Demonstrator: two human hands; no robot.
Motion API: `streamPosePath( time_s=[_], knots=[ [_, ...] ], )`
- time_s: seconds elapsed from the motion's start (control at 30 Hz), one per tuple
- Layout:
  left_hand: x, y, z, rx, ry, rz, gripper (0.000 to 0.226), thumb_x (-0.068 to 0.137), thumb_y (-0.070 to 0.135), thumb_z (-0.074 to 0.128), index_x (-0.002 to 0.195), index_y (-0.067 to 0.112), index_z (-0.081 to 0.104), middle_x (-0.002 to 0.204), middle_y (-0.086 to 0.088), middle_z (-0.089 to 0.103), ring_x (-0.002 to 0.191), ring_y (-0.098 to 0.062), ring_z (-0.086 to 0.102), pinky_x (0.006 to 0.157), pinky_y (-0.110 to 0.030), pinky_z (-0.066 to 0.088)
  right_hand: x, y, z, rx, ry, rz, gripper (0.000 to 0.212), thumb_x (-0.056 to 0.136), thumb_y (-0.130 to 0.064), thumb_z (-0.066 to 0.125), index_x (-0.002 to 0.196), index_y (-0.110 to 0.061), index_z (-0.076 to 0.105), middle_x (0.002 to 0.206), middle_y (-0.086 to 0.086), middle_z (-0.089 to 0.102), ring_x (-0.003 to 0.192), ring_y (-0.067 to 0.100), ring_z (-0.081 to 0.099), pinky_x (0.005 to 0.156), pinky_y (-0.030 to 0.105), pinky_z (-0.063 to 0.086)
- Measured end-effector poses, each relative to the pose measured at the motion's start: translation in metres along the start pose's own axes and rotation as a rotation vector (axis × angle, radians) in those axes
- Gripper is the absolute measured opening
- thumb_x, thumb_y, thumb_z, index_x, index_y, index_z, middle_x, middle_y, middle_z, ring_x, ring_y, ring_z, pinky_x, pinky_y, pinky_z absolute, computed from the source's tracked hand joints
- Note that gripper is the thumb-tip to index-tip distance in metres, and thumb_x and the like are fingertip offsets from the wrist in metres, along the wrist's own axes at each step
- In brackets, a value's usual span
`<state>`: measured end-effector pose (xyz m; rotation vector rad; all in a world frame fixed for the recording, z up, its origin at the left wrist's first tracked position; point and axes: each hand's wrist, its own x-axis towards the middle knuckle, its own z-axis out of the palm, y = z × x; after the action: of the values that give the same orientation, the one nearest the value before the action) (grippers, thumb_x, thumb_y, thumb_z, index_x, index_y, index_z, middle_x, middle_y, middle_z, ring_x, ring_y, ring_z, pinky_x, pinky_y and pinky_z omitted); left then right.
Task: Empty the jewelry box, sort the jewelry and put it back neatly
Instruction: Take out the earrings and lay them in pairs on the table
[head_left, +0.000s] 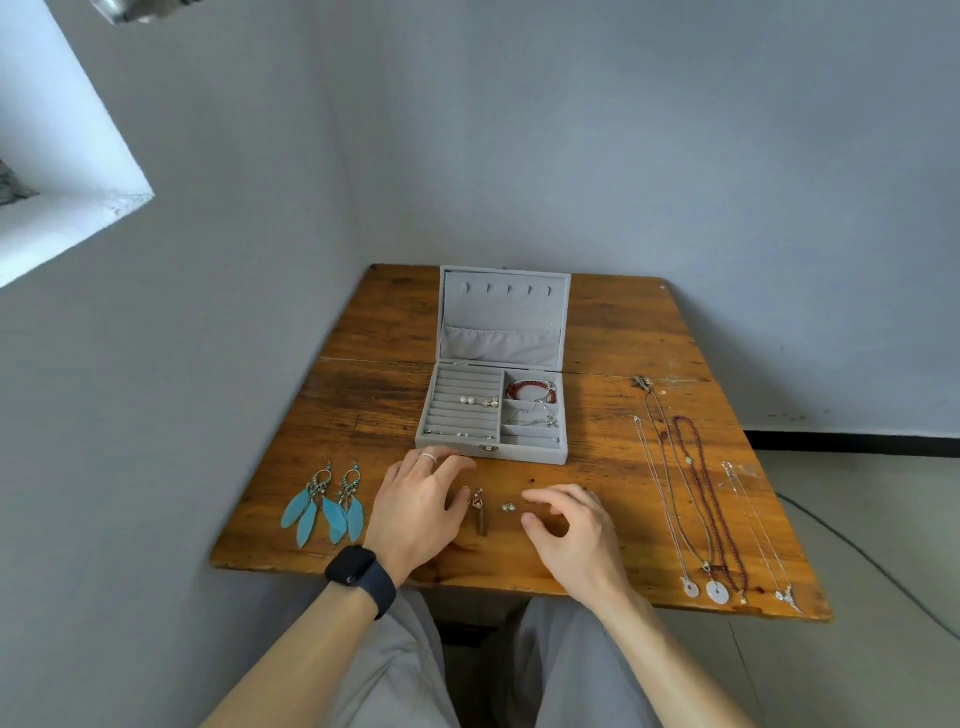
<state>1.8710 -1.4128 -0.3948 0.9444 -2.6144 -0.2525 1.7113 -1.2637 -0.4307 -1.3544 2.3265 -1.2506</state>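
— What is the furniture here?
— A worn brown wooden table (623, 332) with a dark crack running across its top, pushed into a corner of plain grey plastered walls (571, 130).
— Anything on the left?
— A white, deep-set window recess (57, 171), brightly lit, and above it a blurred shiny metal object (135, 10) at the top edge.
— And to the right?
— A pale floor (857, 493) with a black skirting strip (852, 444) along the wall and a thin dark cable (857, 545) curving across it.
— Nearer the camera?
— Light grey trousers (389, 670) below the table's near edge, and a black smartwatch on a dark strap (358, 571).
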Motion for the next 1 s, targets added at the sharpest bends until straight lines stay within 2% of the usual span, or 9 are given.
streamPosePath(
  time_s=[0.17,0.27,0.37,0.47,0.57,0.73,0.87,1.0],
  knots=[
    [0.015,-0.021,-0.011,0.007,0.046,-0.038,0.039,0.095,0.036,0.059,0.133,0.033,0.057,0.137,0.006,0.054,0.132,-0.016,0.045,0.106,-0.036,0.040,0.015,-0.006,-0.008,-0.002,-0.022,-0.076,0.023,0.090,-0.027,0.071,0.112,-0.033,0.072,0.110,-0.026,0.059,0.107,-0.002,0.056,0.090,0.021,0.049],
    [0.034,-0.027,-0.013,0.018,0.049,-0.062,0.039,0.094,0.036,0.058,0.133,0.032,0.057,0.138,0.004,0.054,0.133,-0.017,0.044,0.107,-0.037,0.040,0.037,-0.015,-0.009,-0.056,-0.017,-0.129,0.022,0.091,-0.030,0.068,0.112,-0.034,0.071,0.109,-0.028,0.058,0.107,-0.003,0.054,0.088,0.012,0.041],
    [0.058,-0.028,-0.012,0.025,0.044,-0.062,0.041,0.093,0.034,0.059,0.134,0.031,0.057,0.136,0.004,0.056,0.133,-0.018,0.045,0.106,-0.038,0.039,0.068,-0.024,-0.006,-0.132,-0.018,-0.166,0.023,0.092,-0.032,0.067,0.115,-0.031,0.071,0.111,-0.022,0.059,0.107,-0.001,0.050,0.089,0.006,0.033],
    [0.080,-0.031,-0.006,0.049,0.019,-0.085,0.044,0.094,0.036,0.055,0.137,0.032,0.053,0.143,0.003,0.050,0.137,-0.019,0.039,0.108,-0.038,0.037,0.097,-0.031,0.002,-0.201,-0.024,-0.192,0.025,0.092,-0.033,0.066,0.116,-0.028,0.071,0.112,-0.017,0.059,0.107,0.002,0.047,0.091,0.011,0.032],
    [0.101,-0.035,0.003,0.053,-0.007,-0.102,0.044,0.095,0.038,0.053,0.139,0.032,0.051,0.146,0.002,0.046,0.140,-0.019,0.035,0.109,-0.037,0.035,0.124,-0.032,0.013,-0.264,-0.053,-0.204,0.028,0.093,-0.036,0.063,0.119,-0.027,0.070,0.116,-0.013,0.058,0.111,0.007,0.047,0.094,0.019,0.040],
    [0.126,-0.040,0.013,0.076,-0.016,-0.069,0.037,0.096,0.040,0.052,0.133,0.035,0.059,0.135,0.007,0.057,0.132,-0.016,0.043,0.106,-0.034,0.032,0.159,-0.029,0.030,-0.392,-0.082,-0.226,0.032,0.093,-0.042,0.060,0.122,-0.031,0.068,0.119,-0.012,0.059,0.110,0.012,0.048,0.094,0.030,0.045],
    [0.132,-0.043,0.017,0.080,-0.014,-0.068,0.033,0.098,0.045,0.049,0.127,0.040,0.064,0.126,0.011,0.063,0.126,-0.014,0.045,0.102,-0.034,0.034,0.175,-0.030,0.043,-0.490,-0.145,-0.221,0.032,0.092,-0.044,0.059,0.122,-0.033,0.068,0.126,-0.009,0.058,0.120,0.018,0.044,0.094,0.040,0.045],
    [0.132,-0.042,0.017,0.072,-0.014,-0.067,0.030,0.099,0.044,0.049,0.124,0.040,0.066,0.122,0.009,0.064,0.123,-0.016,0.047,0.100,-0.033,0.034,0.180,-0.032,0.051,-0.522,-0.165,-0.221,0.027,0.093,-0.043,0.059,0.117,-0.035,0.070,0.127,-0.010,0.058,0.122,0.018,0.041,0.092,0.042,0.045]
  ],
)
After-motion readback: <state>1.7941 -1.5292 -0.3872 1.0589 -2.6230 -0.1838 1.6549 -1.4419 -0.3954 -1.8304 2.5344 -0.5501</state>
